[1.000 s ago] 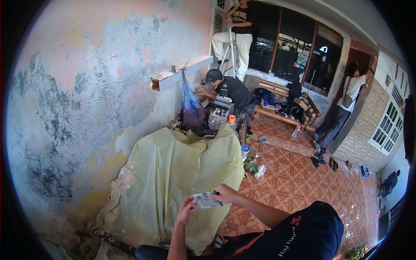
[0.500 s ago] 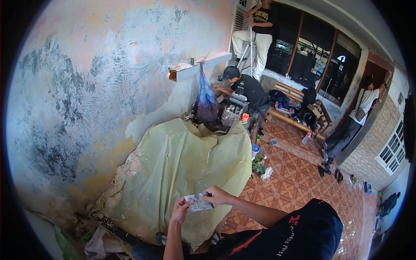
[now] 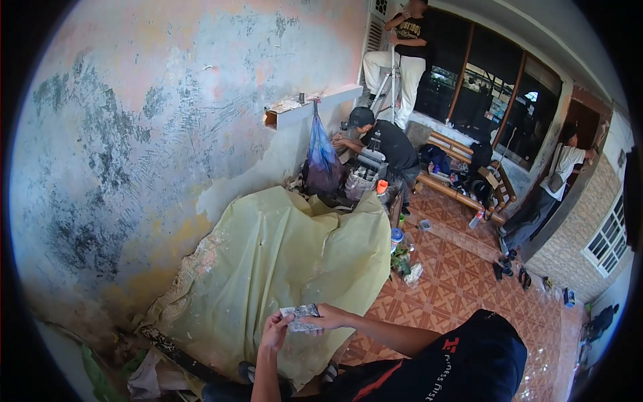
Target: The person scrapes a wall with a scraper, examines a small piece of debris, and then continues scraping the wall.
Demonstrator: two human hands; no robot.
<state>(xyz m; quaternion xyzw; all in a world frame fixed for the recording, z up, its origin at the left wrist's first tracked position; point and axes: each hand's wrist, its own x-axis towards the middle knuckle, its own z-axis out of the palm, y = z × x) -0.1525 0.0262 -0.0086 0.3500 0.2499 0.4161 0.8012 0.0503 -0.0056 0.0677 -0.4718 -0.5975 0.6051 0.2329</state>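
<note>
A folded sheet of sandpaper (image 3: 299, 318), whitish and worn with a dark strip on top, is held between both hands. My left hand (image 3: 275, 329) pinches its left edge. The fingers of my right hand (image 3: 326, 316) are closed on its right side. Both hands are above a greenish-yellow cover (image 3: 281, 248) spread beside the wall. Peeling, stained paint marks the wall (image 3: 154, 147) at the left.
A person (image 3: 392, 144) crouches by the wall near a hanging blue bag (image 3: 321, 144). Another person (image 3: 410, 47) is on a ladder (image 3: 394, 80). A third (image 3: 566, 167) stands at the doorway. A bamboo bench (image 3: 449, 184) bears clutter; footwear (image 3: 525, 278) lies on the tiles.
My right hand has shifted slightly left and down along the sheet, which now tilts differently. The view has moved a little, and the person at the doorway has turned their head.
</note>
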